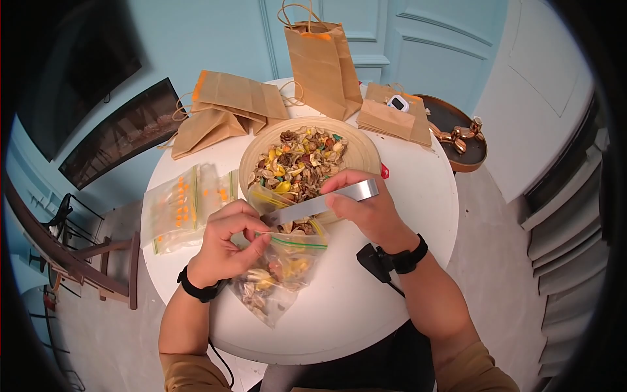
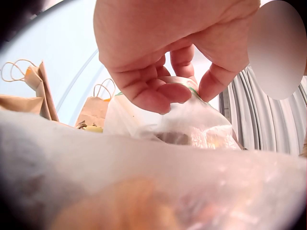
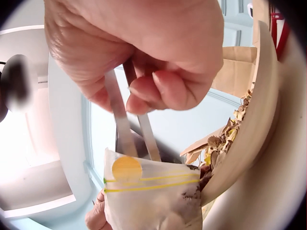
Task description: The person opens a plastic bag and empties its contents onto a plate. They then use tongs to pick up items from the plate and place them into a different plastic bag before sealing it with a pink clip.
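My left hand (image 1: 228, 245) pinches the rim of a clear zip bag (image 1: 281, 281) between thumb and fingers, near its green seal line. Dried petals and yellow pieces fill part of the bag, which hangs tilted over the table's near side. In my right hand (image 1: 366, 212) are flat metal tongs (image 1: 356, 191), held between thumb and fingers. In the right wrist view both tong arms (image 3: 122, 127) reach down into the bag's mouth, their tips hidden inside. Behind the bag, a round wooden bowl (image 1: 367, 153) holds potpourri (image 1: 300, 160) with pine cones and coloured bits.
Flat zip bags (image 1: 173, 209) with orange marks lie at the left of the round white table (image 1: 418, 215). Along the back are a fallen paper bag (image 1: 241, 101), a standing paper bag (image 1: 320, 72) and folded ones (image 1: 385, 121) under a small white device (image 1: 398, 103).
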A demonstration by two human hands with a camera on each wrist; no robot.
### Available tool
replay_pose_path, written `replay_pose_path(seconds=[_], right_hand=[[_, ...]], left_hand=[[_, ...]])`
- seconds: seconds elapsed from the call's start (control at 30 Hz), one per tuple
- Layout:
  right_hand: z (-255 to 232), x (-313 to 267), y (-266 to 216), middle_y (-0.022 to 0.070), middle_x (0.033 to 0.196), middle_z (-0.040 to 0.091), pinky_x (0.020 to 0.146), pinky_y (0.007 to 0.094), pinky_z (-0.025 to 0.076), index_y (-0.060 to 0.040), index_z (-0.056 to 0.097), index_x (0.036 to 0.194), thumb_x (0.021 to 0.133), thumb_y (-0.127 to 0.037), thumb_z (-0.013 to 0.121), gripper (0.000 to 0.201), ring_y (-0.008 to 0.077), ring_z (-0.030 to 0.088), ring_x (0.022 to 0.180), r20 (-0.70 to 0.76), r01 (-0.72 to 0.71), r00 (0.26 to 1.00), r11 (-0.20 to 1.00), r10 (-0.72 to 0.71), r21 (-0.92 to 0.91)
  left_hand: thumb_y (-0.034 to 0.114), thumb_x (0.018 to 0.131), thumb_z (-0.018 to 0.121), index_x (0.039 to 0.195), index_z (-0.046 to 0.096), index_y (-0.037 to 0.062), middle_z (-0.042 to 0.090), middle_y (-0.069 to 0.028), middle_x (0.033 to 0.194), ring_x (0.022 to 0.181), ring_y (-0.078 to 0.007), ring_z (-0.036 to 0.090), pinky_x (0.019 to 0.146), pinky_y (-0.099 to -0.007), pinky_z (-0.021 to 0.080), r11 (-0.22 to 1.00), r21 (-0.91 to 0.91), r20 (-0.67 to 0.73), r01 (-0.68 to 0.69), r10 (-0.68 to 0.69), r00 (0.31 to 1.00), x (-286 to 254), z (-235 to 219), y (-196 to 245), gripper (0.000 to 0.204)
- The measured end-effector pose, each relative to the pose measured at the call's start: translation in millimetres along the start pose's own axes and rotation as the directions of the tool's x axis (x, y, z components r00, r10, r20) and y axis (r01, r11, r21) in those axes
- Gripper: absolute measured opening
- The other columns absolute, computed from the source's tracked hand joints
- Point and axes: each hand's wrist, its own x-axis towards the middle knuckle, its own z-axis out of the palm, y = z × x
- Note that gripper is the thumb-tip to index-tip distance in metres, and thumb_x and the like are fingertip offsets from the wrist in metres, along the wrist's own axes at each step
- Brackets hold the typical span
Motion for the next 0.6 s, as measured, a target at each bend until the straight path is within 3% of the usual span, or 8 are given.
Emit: replay_pose_path(seconds=[0.1, 0.33, 0.43, 0.53, 0.6], right_hand=[[-8.0, -1.1, -9.0, -0.0039, 0.074, 0.063, 0.059, 0.0218, 0.042, -0.0033, 0.069, 0.094, 0.087, -0.016, 0.070, 0.015, 0.0035, 0.054, 0.067, 0.021, -0.086, 0.996, 0.995, 0.087, -0.046], [-30.7, 7.3, -1.0, -0.0008, 0.061, 0.051, 0.050, 0.0242, 0.034, -0.0038, 0.063, 0.081, 0.084, -0.018, 0.070, 0.016, 0.0068, 0.044, 0.054, -0.205, -0.046, 0.971, 0.937, 0.123, 0.345], [-30.3, 10.7, 8.9, -0.0011, 0.061, 0.050, 0.049, 0.0240, 0.033, -0.0043, 0.063, 0.081, 0.085, -0.019, 0.071, 0.018, 0.0069, 0.042, 0.052, -0.250, 0.012, 0.963, 0.909, 0.102, 0.416], [-27.7, 12.4, 11.1, -0.0022, 0.060, 0.049, 0.049, 0.0241, 0.031, -0.0049, 0.062, 0.078, 0.085, -0.019, 0.072, 0.019, 0.0067, 0.040, 0.051, -0.405, 0.132, 0.914, 0.914, 0.038, 0.384], [-35.1, 16.5, 18.6, -0.0023, 0.060, 0.051, 0.048, 0.0244, 0.031, -0.0046, 0.063, 0.076, 0.086, -0.020, 0.071, 0.020, 0.0063, 0.041, 0.052, -0.571, 0.174, 0.821, 0.954, -0.004, 0.243]], left_hand=[[-0.003, 0.078, 0.072, 0.083, 0.069, 0.0016, 0.058, -0.0066, 0.084, 0.070, -0.0129, 0.054, 0.065, -0.0247, 0.043, 1.000, -0.007, -0.009, 0.011, -0.012, 1.000, 0.6, -0.8, 2.6, 0.008], [-0.003, 0.078, 0.074, 0.085, 0.070, 0.0020, 0.060, -0.0061, 0.084, 0.067, -0.0118, 0.054, 0.061, -0.0243, 0.044, 0.999, 0.007, -0.015, -0.033, 0.034, 0.999, -0.6, 0.7, -5.4, 0.010], [-0.003, 0.078, 0.074, 0.085, 0.070, 0.0022, 0.060, -0.0059, 0.084, 0.067, -0.0115, 0.054, 0.061, -0.0242, 0.044, 0.999, 0.011, -0.013, -0.030, 0.031, 0.999, -0.2, 0.7, -4.9, 0.010], [-0.003, 0.079, 0.074, 0.086, 0.070, 0.0023, 0.060, -0.0057, 0.084, 0.067, -0.0113, 0.054, 0.061, -0.0241, 0.044, 0.999, 0.013, -0.009, -0.037, 0.037, 0.999, 0.0, 0.6, -6.0, 0.009], [-0.003, 0.079, 0.074, 0.086, 0.070, 0.0024, 0.060, -0.0055, 0.084, 0.067, -0.0112, 0.053, 0.061, -0.0241, 0.044, 1.000, 0.003, -0.008, -0.031, 0.031, 0.999, -0.4, 1.1, -5.4, 0.009]])
